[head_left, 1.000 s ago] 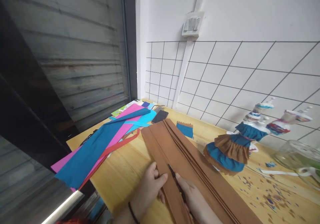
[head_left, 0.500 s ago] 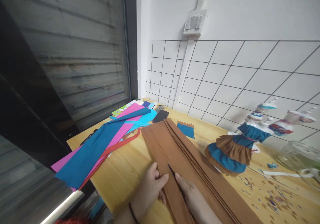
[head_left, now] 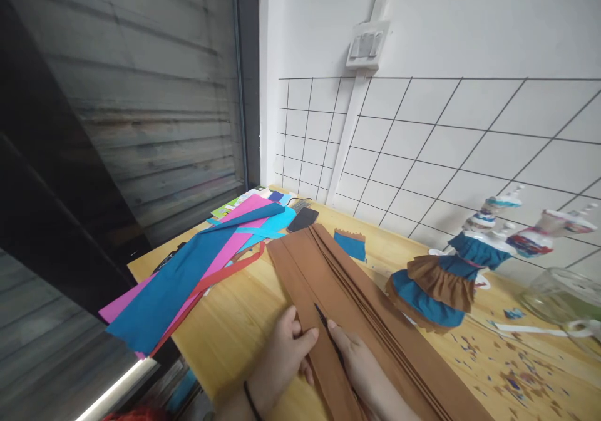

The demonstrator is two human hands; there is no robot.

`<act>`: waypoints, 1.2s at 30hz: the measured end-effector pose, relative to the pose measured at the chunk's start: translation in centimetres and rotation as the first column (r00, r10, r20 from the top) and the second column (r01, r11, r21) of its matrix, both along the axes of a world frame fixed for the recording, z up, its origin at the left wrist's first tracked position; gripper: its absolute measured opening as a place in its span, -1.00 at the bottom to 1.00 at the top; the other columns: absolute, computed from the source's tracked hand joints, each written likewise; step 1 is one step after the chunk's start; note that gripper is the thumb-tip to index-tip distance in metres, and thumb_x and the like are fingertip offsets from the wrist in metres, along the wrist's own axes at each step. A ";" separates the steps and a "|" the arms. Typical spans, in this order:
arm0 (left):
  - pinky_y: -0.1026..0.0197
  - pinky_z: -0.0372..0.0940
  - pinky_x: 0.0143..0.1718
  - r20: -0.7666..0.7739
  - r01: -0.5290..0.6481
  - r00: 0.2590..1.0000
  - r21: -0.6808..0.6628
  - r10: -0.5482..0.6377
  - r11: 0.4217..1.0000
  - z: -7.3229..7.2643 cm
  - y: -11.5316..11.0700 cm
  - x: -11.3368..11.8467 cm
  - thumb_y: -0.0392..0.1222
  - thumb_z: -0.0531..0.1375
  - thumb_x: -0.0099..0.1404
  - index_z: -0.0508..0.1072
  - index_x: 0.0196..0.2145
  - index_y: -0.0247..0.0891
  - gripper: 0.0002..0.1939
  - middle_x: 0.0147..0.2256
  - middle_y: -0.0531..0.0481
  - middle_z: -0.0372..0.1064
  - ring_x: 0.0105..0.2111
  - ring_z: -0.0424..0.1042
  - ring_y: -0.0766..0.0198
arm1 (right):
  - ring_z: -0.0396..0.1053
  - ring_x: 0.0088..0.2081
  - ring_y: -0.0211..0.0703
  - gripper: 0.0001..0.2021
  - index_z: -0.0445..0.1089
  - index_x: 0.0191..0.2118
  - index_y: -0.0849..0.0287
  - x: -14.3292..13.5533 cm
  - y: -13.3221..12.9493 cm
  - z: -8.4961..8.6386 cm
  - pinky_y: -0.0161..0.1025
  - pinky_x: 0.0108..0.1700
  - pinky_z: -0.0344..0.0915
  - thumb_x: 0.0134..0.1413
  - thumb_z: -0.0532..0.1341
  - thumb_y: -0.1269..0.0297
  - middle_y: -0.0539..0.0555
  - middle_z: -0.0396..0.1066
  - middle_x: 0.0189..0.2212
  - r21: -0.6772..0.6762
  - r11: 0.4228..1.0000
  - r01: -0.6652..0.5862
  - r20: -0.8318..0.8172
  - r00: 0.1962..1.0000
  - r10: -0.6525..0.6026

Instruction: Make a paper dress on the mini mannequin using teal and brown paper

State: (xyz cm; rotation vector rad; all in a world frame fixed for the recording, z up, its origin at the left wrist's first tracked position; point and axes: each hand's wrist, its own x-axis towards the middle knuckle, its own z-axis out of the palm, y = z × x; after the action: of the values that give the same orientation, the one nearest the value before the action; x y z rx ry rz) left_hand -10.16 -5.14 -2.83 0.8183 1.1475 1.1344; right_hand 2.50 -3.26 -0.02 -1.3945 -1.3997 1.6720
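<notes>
A long brown folded fabric point(head_left: 328, 264) lies lengthwise on the wooden table, with stacked creases along its middle. In my right hand point(head_left: 354, 352) are dark-bladed scissors point(head_left: 320, 314), their handles mostly hidden under my fingers. The blades lie in a cut line that runs toward me and parts off a strip point(head_left: 322, 358) at the left edge. That strip is pinched between the thumb and fingers of my left hand point(head_left: 286, 346), just left of the blades. A black band circles my left wrist.
Blue, pink and red sheets point(head_left: 197, 264) overhang the table's left edge. A phone point(head_left: 303, 219) and a small blue-and-brown piece point(head_left: 350, 244) lie beyond the fabric. At right stand a small dressed form point(head_left: 436, 289), a glass jar point(head_left: 554, 296) and scattered scraps point(head_left: 516, 377).
The scissors' tips have gone slightly farther up the brown fabric, away from me. My left hand keeps its grip on the strip. The whole view has shifted a little.
</notes>
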 end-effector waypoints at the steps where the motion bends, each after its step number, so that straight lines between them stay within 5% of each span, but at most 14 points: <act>1: 0.44 0.16 -0.84 -0.003 -0.002 1.000 -0.004 0.002 1.000 0.0 0.0 0.0 -0.03 0.25 -0.01 0.19 -0.21 -0.30 -0.53 -0.44 -0.04 0.45 -0.73 0.32 0.42 | 0.45 -0.37 0.01 -0.43 0.45 -0.54 0.22 0.0 0.1 0.1 -0.21 -0.26 0.30 -0.18 0.14 -0.29 0.10 0.50 -0.55 0.004 1.000 -0.004 -0.002 1.000 0.004; 22: 0.43 0.17 -0.85 -0.004 -0.010 1.000 -0.019 0.010 1.000 -0.3 0.1 0.1 0.00 0.27 -0.02 0.20 -0.24 -0.27 -0.53 -0.54 0.08 0.37 -0.74 0.34 0.38 | 0.41 -0.58 -0.13 -0.45 0.47 -0.52 0.25 -0.5 0.9 -0.5 -0.31 -0.49 0.27 -0.06 0.12 -0.22 0.04 0.43 -0.68 -0.051 0.998 -0.043 -0.090 0.995 0.038; 28: 0.44 0.17 -0.85 0.035 -0.003 0.999 -0.019 0.004 1.000 -0.1 0.1 0.2 0.01 0.27 -0.03 0.19 -0.19 -0.30 -0.47 -0.43 -0.02 0.45 -0.75 0.33 0.42 | 0.46 -0.51 -0.08 -0.47 0.49 -0.49 0.24 -0.5 1.6 -1.1 -0.29 -0.45 0.31 -0.06 0.13 -0.21 0.07 0.48 -0.62 -0.041 0.997 -0.060 -0.119 0.991 0.054; 36: 0.43 0.16 -0.84 0.032 -0.002 0.999 -0.027 0.003 1.000 0.4 0.0 0.1 0.02 0.27 -0.05 0.20 -0.21 -0.30 -0.48 -0.44 -0.05 0.47 -0.75 0.33 0.42 | 0.39 -0.68 -0.09 -0.42 0.47 -0.44 0.26 -0.9 1.7 -2.1 -0.25 -0.57 0.29 -0.04 0.08 -0.25 0.07 0.42 -0.71 -0.094 0.992 -0.081 -0.145 0.987 0.067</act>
State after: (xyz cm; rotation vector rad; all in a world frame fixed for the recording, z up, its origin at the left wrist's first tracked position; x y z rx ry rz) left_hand -10.04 -5.16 -2.41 0.7759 1.1353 1.1284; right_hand 1.59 -1.54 -2.11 -1.2622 -1.3188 1.8731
